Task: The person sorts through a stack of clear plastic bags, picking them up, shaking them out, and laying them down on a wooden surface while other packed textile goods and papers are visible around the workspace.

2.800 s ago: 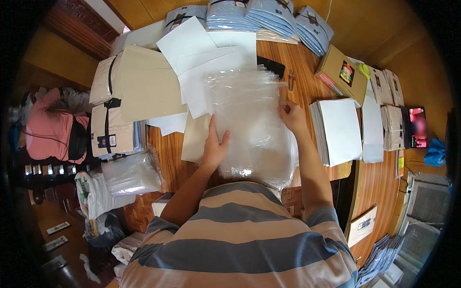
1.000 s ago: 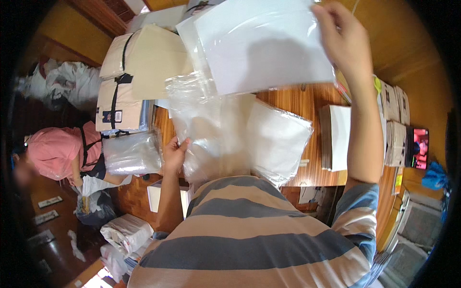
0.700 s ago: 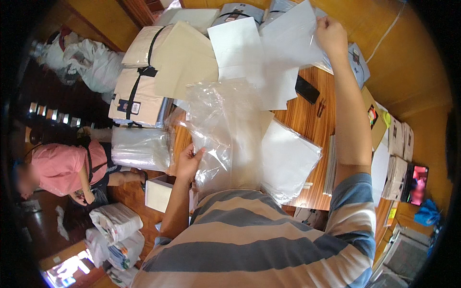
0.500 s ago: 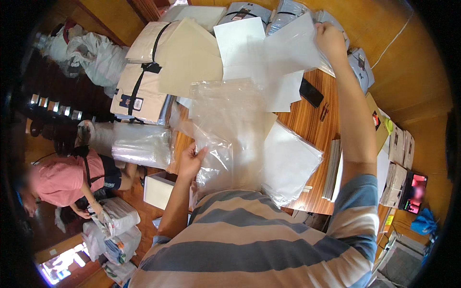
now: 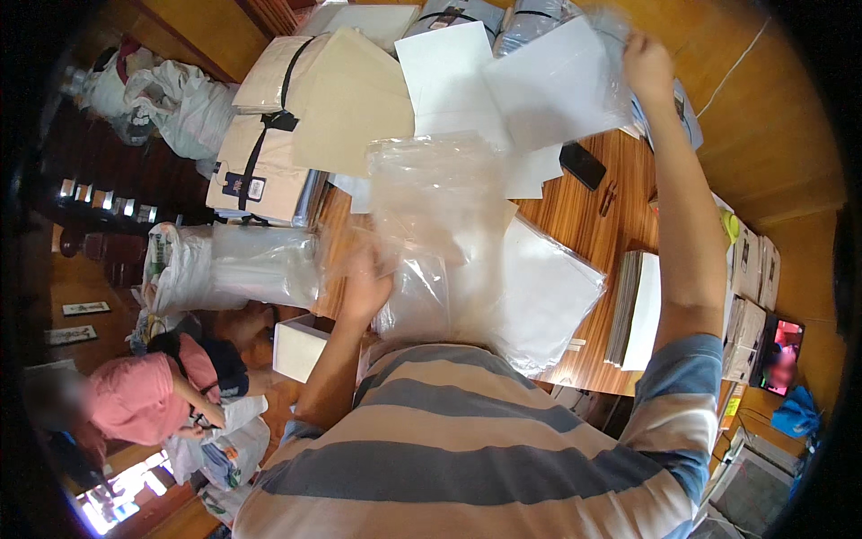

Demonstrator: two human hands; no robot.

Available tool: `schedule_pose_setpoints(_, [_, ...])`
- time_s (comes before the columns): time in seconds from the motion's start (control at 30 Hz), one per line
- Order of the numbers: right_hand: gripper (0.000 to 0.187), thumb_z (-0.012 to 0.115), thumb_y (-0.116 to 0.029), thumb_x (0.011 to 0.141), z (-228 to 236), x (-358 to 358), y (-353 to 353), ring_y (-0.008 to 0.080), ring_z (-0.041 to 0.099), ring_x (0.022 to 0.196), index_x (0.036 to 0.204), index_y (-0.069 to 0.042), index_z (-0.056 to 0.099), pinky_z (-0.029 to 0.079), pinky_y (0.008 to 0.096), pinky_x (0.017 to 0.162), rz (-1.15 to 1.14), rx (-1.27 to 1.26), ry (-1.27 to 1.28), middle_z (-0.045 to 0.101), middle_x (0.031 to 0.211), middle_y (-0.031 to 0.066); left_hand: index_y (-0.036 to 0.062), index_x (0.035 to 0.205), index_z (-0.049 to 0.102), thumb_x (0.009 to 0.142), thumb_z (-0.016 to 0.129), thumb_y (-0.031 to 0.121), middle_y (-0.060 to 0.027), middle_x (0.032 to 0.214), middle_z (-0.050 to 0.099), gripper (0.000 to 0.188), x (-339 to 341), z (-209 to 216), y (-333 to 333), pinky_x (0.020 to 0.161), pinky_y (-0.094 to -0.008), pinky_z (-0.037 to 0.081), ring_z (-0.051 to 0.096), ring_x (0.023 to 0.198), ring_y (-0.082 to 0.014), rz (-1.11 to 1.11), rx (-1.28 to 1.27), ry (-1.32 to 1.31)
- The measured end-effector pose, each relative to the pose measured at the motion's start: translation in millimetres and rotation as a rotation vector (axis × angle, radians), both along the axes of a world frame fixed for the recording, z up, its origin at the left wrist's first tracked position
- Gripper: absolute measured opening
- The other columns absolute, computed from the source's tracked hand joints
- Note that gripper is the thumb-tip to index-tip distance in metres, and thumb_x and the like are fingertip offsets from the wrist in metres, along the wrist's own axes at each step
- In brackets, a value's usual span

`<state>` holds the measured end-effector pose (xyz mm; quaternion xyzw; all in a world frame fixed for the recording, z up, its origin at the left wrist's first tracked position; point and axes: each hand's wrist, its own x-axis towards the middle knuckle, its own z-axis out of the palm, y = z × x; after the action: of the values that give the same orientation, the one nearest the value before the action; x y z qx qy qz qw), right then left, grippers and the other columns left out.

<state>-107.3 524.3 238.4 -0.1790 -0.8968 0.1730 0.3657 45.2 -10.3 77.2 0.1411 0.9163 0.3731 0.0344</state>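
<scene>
My right hand [image 5: 648, 67] is raised at the far right of the table, fingers closed on the edge of a clear plastic bag [image 5: 620, 99]. A white sheet [image 5: 557, 85] lies in or under that bag; its far edge is blurred. Close to my body my left hand [image 5: 366, 283] is closed on thin clear film of another plastic bag, smeared by motion. Beside it, a pile of clear plastic bags [image 5: 431, 207] covers the middle of the table. To its right rests a stack of white sheets in clear plastic [image 5: 548, 296].
Strapped beige folded garments [image 5: 256, 166], beige cardboard sheets [image 5: 350, 103] and a white sheet [image 5: 444, 81] lie at the far left and back. A phone [image 5: 583, 167] is on the table [image 5: 588, 225], near a stack of boards [image 5: 633, 310]. Another person [image 5: 135, 400] bends over bags at left.
My right hand has moved right and slightly nearer, and the white sheet under it now lies flatter. My left hand has shifted slightly. The other person has moved nearer.
</scene>
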Motion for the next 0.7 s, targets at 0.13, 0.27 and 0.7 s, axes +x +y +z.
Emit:
schedule_pose_setpoints(0.13, [0.043,0.042,-0.032,0.104,11.3,11.9,2.7,0.0446,0.069,0.097,0.104,0.003,0.068,0.053,0.0495,0.087,0.105,-0.295,0.017,0.072,0.096,0.0263,0.0058,0.124,0.061,0.086,0.06,-0.005,-0.0215,0.107,0.066,0.039,-15.7,39.8,8.9,0.087,-0.0451,0.05,0.064,0.1,-0.0385,-0.271,0.008,0.069])
schedule_pose_setpoints(0.27, [0.041,0.04,-0.029,0.105,10.1,20.9,1.4,0.0392,0.071,0.092,0.111,0.001,0.068,0.054,0.0473,0.085,0.172,-0.027,-0.051,0.073,0.093,0.0264,0.0089,0.137,0.058,0.086,0.061,-0.003,-0.019,0.117,0.069,0.052,-41.2,112.7,36.5,0.093,-0.0463,0.051,0.066,0.104,-0.0392,-0.42,-0.275,0.023])
schedule_pose_setpoints(0.7, [0.034,0.049,-0.028,0.105,117.4,23.5,26.8,0.0259,0.07,0.085,0.104,0.001,0.067,0.055,0.0386,0.078,0.296,-0.021,0.276,0.075,0.092,0.0117,0.0072,0.132,0.063,0.083,0.055,-0.008,-0.0278,0.1,0.07,0.052,-74.5,205.2,108.6,0.084,-0.0484,0.056,0.069,0.097,-0.0418,-0.919,-0.752,0.139])
